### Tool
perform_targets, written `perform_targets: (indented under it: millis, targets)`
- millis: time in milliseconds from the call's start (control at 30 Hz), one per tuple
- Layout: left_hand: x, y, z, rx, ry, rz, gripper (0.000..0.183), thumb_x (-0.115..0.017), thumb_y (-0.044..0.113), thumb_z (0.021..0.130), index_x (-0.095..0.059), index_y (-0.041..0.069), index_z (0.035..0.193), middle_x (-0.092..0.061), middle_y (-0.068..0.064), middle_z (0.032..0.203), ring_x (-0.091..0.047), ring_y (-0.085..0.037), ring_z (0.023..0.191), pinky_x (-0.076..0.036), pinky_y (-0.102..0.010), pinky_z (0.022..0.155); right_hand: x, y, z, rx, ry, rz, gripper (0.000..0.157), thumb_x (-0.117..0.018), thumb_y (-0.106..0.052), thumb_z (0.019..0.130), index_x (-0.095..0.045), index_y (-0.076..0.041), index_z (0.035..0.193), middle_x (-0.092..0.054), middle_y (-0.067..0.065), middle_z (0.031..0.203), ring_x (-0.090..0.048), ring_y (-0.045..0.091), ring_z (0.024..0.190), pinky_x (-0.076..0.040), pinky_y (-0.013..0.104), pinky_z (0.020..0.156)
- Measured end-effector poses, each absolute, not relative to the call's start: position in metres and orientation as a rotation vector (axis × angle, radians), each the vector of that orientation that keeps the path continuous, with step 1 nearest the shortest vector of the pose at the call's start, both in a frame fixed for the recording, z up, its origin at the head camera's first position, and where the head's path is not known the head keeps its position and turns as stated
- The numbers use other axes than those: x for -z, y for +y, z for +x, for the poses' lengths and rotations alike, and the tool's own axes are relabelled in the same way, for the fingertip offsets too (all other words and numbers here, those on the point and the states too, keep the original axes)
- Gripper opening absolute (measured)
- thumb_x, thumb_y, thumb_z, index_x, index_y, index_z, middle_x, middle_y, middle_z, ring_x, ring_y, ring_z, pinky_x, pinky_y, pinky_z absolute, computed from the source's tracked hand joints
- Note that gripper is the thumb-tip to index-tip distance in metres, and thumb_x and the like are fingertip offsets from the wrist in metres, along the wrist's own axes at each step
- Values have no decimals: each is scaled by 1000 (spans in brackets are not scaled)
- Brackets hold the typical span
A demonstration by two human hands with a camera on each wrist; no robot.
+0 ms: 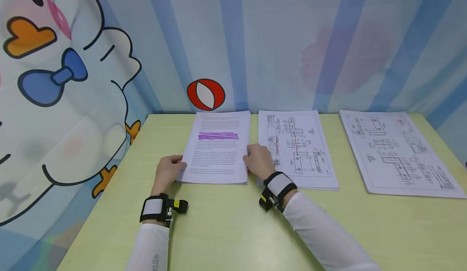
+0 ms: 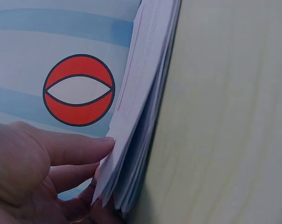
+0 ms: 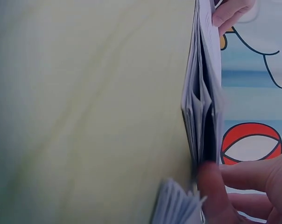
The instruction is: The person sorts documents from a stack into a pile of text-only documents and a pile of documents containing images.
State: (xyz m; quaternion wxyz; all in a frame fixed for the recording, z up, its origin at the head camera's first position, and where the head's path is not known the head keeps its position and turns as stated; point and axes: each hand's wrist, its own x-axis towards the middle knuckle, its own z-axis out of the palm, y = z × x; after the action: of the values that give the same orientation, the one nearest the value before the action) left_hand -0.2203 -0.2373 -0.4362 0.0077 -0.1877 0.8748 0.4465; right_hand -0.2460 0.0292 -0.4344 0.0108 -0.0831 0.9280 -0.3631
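A stack of printed text sheets (image 1: 215, 153) lies in front, with purple scribbled lines across its upper part. At its lower left edge, my left hand (image 1: 169, 169) pinches the sheets; the thumb (image 2: 92, 147) lies on top and the other fingers are partly hidden at the side. My right hand (image 1: 260, 160) grips the right edge of this stack, fingers bent. From the right wrist, the stack's near edge (image 3: 197, 100) shows gaps between the sheets. A second stack, of technical drawings (image 1: 306, 165), lies just right, partly under my right hand in the head view.
A third stack of drawings (image 1: 408, 157) lies farther right, slightly turned. All rest on a pale yellow-green table (image 1: 226, 226). Behind the table hangs a striped blue and white curtain (image 1: 270, 39) with a cartoon duck (image 1: 84, 137) and a red ball print (image 1: 215, 94).
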Motion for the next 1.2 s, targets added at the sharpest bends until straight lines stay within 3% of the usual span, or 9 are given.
perform_targets:
  millis: [100, 233, 333, 467, 600, 800, 967, 1067, 1200]
  targets:
    - [437, -237, -221, -1375, 2760, -582, 36, -58, 6, 94, -57, -7, 129, -59, -21, 116, -53, -29, 99, -45, -40, 83, 435, 31, -246, 1137, 2909, -281, 21, -61, -3, 91, -62, -2, 70, -58, 4, 57, -55, 13, 44, -41, 22, 41]
    - [438, -236, -221, -1333, 2791, -573, 35, -56, 7, 96, -58, -6, 128, -60, -22, 116, -55, -30, 99, -46, -42, 83, 435, 32, -246, 1124, 2906, -284, 29, -62, -4, 91, -60, -5, 62, -57, 2, 54, -55, 13, 44, -38, 21, 40]
    - [437, -235, -220, -1298, 2799, -564, 35, -54, 10, 97, -58, -5, 129, -59, -22, 117, -55, -31, 99, -46, -43, 83, 435, 33, -246, 1107, 2903, -278, 24, -63, -5, 91, -67, -3, 68, -59, 2, 55, -55, 12, 45, -38, 20, 40]
    - [436, -235, -220, -1253, 2809, -551, 37, -52, 13, 97, -58, -4, 130, -59, -22, 118, -55, -32, 99, -46, -44, 82, 434, 33, -246, 1118, 2900, -268, 13, -63, -6, 91, -74, 1, 91, -66, 7, 67, -57, 11, 48, -42, 20, 42]
    - [435, -235, -219, -1247, 2810, -543, 39, -51, 16, 98, -57, -4, 131, -58, -23, 122, -54, -33, 103, -45, -46, 86, 433, 35, -245, 1129, 2889, -273, 20, -64, -7, 91, -72, 5, 105, -70, 12, 81, -59, 11, 52, -44, 20, 45]
    - [432, -234, -219, -1260, 2844, -586, 43, -49, 21, 99, -54, -3, 134, -55, -23, 128, -52, -34, 110, -44, -48, 91, 427, 48, -245, 1163, 2862, -306, 25, -62, -9, 92, -70, 4, 111, -70, 8, 79, -59, 11, 55, -45, 22, 50]
    - [424, -224, -220, -1296, 2952, -554, 40, -50, 21, 100, -56, 1, 135, -58, -20, 117, -53, -31, 95, -44, -40, 75, 419, 69, -246, 1247, 2865, -303, 27, -61, -14, 95, -68, 2, 116, -70, 8, 88, -62, 10, 60, -50, 27, 57]
    - [415, -210, -219, -1296, 3026, -439, 38, -51, 20, 100, -58, 2, 133, -59, -17, 109, -53, -28, 85, -40, -34, 65, 414, 84, -246, 1289, 2876, -313, 29, -59, -18, 96, -67, -1, 118, -69, 9, 95, -63, 12, 63, -49, 28, 55]
    - [405, -184, -215, -1279, 3110, -215, 35, -54, 18, 98, -61, 3, 129, -61, -15, 102, -54, -26, 78, -41, -32, 61, 408, 107, -247, 1355, 2923, -413, 28, -59, -18, 97, -68, -1, 118, -70, 11, 99, -65, 17, 65, -44, 28, 50]
